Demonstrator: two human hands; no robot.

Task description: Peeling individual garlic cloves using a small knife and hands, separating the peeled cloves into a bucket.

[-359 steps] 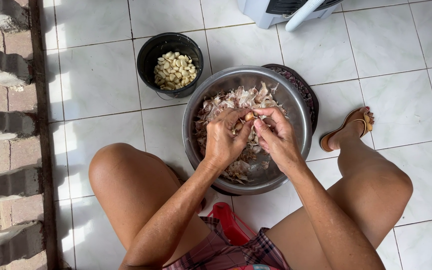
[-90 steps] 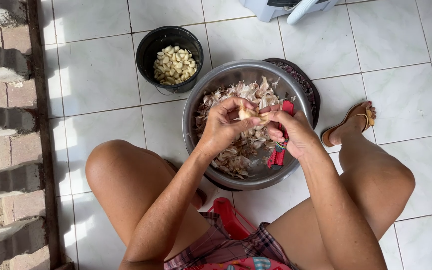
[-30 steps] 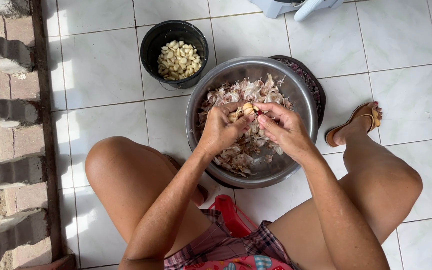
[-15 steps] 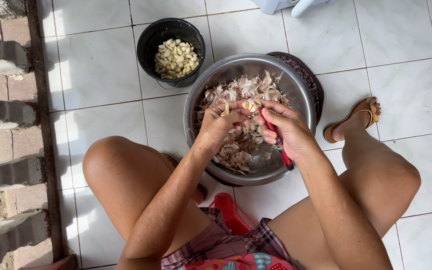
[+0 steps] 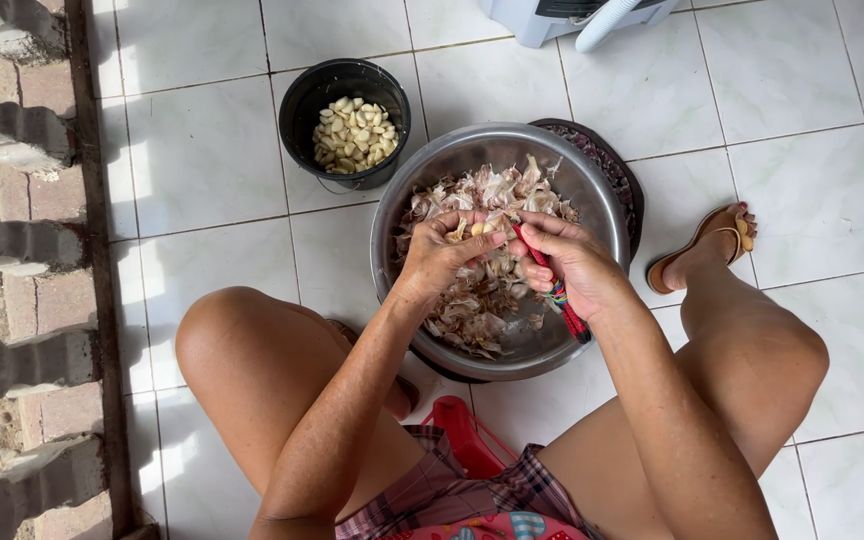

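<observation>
I sit on a white tiled floor with a large steel bowl (image 5: 407, 205) between my knees, full of garlic skins (image 5: 477, 300) and unpeeled pieces. My left hand (image 5: 440, 255) pinches a garlic clove (image 5: 479, 229) over the bowl. My right hand (image 5: 572, 262) grips a small knife with a red handle (image 5: 559, 296), its blade end at the clove. A black bucket (image 5: 304, 105) of peeled garlic cloves (image 5: 352, 135) stands on the floor at the bowl's upper left.
A dark woven tray (image 5: 612, 165) peeks from under the bowl's right side. My sandalled right foot (image 5: 707, 245) rests right of it. A brick balustrade (image 5: 12, 250) runs down the left edge. A white appliance (image 5: 572, 15) stands at the top. A red stool (image 5: 457, 435) is under me.
Over the frames both hands stay over the bowl working on a clove; the red knife handle shows, hides and shows again as my right hand turns. The view has shifted slightly.
</observation>
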